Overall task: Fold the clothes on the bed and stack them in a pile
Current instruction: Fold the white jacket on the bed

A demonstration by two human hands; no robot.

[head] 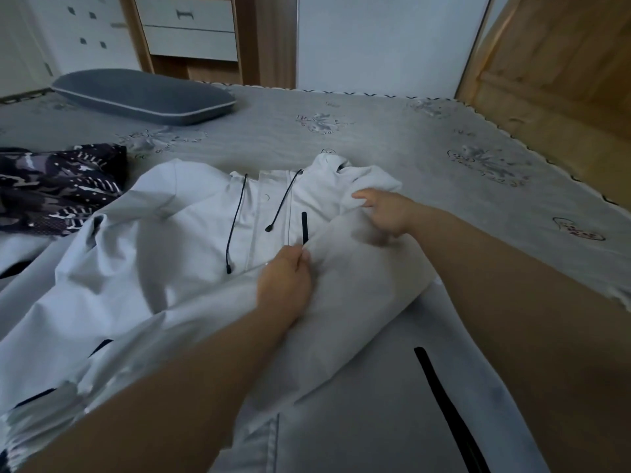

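Lying spread across the grey patterned bedsheet (392,131), the white hooded jacket with black drawcords (191,240) has its right sleeve folded over the front. The left hand (285,285) grips a bunched fold of that sleeve, fingers (300,259) curled round the cloth. The right hand (386,211) holds the fabric near the shoulder, beside the hood, its fingers bent onto it. Left of both hands sits a dark camouflage-print garment (58,189); beyond it, a grey pillow (143,95).
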